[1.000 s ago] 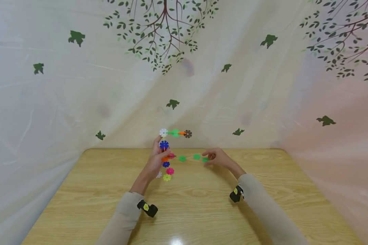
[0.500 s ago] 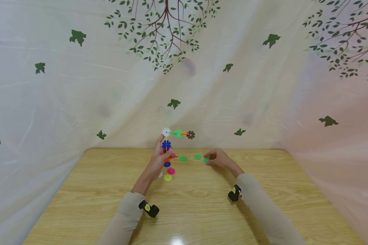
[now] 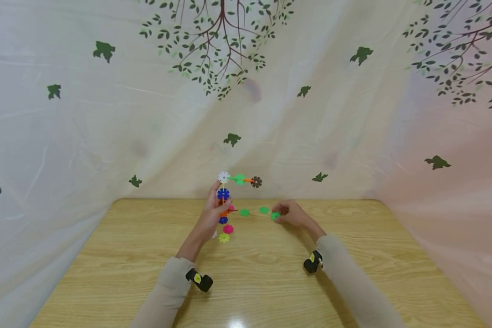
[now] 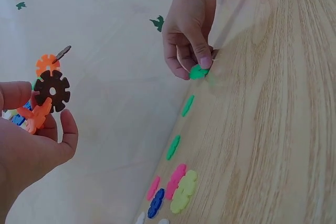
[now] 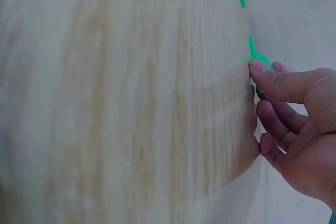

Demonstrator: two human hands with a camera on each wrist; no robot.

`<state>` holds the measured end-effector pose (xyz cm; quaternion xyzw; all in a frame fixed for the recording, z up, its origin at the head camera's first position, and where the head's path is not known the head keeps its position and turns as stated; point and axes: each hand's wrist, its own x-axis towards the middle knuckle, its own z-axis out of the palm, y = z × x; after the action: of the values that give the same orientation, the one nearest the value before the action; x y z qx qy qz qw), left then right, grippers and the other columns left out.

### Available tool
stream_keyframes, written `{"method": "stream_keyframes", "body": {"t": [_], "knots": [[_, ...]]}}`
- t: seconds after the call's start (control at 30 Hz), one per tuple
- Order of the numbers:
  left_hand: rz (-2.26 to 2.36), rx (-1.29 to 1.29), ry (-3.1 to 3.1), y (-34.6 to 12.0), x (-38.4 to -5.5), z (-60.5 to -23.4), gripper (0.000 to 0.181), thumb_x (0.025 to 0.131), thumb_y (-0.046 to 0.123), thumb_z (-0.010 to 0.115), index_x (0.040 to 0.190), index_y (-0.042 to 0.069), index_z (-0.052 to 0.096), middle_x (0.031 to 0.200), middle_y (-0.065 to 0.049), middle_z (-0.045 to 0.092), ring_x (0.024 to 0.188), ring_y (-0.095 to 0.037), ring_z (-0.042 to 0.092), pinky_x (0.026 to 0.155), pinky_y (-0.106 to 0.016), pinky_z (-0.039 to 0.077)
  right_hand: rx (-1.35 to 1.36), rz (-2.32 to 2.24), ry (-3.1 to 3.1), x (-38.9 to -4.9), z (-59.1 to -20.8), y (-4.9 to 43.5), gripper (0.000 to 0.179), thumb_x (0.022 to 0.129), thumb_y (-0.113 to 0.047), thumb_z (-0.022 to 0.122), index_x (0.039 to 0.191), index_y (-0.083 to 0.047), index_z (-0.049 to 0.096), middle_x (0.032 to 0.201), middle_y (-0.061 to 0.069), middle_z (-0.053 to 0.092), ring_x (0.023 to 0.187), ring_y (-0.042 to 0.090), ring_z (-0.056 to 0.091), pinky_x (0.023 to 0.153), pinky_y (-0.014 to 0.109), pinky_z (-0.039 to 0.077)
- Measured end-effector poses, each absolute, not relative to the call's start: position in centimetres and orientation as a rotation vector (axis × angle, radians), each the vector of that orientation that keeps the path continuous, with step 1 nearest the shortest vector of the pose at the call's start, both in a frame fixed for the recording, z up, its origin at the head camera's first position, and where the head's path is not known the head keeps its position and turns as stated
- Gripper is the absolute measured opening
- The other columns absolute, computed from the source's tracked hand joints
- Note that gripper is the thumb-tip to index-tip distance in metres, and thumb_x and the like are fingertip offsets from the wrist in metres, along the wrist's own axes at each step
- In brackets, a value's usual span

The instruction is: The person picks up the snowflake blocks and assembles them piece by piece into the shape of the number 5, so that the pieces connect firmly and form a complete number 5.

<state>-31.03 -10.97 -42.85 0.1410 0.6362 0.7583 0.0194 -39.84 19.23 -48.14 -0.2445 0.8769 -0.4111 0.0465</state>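
My left hand (image 3: 207,218) grips a chain of interlocking snowflake discs raised over the far part of the table. A white disc (image 3: 223,177) tops it above a blue disc (image 3: 223,194). From the white one, a green disc (image 3: 239,179), an orange piece and a brown disc (image 3: 256,181) branch rightward. In the left wrist view another brown disc (image 4: 44,88) and an orange disc (image 4: 38,120) show at the fingers. To the right, my right hand (image 3: 294,213) pinches a loose green disc (image 3: 275,216) by its edge, tilted up close over the wood.
Loose discs lie on the table (image 3: 254,273): two green ones, including the nearer-right green disc (image 3: 264,210), a pink disc (image 3: 228,229), a yellow disc (image 3: 224,238) and several others under the left hand. A printed cloth (image 3: 180,136) hangs right behind the table's far edge.
My right fingers have closed on the green disc at the right end of the row and tipped it up. The left hand keeps its hold on the chain, shifted slightly right.
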Motion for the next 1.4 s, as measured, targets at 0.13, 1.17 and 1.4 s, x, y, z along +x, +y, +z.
{"method": "stream_keyframes", "body": {"t": [0.13, 1.17, 1.4], "knots": [[2.349, 0.436, 1.994, -10.9, -31.0, -42.9, 0.067, 0.108, 0.007, 0.044, 0.164, 0.024, 0.012, 0.110, -0.001, 0.050, 0.100, -0.016, 0.051, 0.094, -0.030, 0.042, -0.767, -1.343, 2.629, -39.4, -48.3, 18.7, 0.023, 0.081, 0.006, 0.080, 0.101, 0.007, 0.070, 0.092, 0.023, 0.071, 0.079, 0.012, 0.060, 0.068, 0.020, 0.048], [2.392, 0.419, 1.926, -11.0, -31.5, -42.7, 0.065, 0.108, 0.008, 0.043, 0.163, 0.023, 0.010, 0.103, 0.001, 0.047, 0.099, -0.015, 0.054, 0.101, -0.032, 0.043, -0.558, -2.076, 2.122, -33.7, -42.3, 9.6, 0.035, 0.088, 0.005, 0.074, 0.120, 0.018, 0.063, 0.081, -0.004, 0.072, 0.072, 0.010, 0.071, 0.070, 0.029, 0.062], [2.404, 0.402, 1.941, -11.3, -31.5, -42.7, 0.066, 0.108, 0.006, 0.042, 0.163, 0.021, 0.010, 0.099, 0.002, 0.047, 0.101, -0.018, 0.050, 0.099, -0.033, 0.042, -0.535, -2.111, 2.095, -33.4, -42.6, 9.2, 0.032, 0.088, 0.007, 0.073, 0.117, 0.016, 0.063, 0.080, -0.004, 0.071, 0.072, 0.011, 0.071, 0.068, 0.029, 0.062]]}}
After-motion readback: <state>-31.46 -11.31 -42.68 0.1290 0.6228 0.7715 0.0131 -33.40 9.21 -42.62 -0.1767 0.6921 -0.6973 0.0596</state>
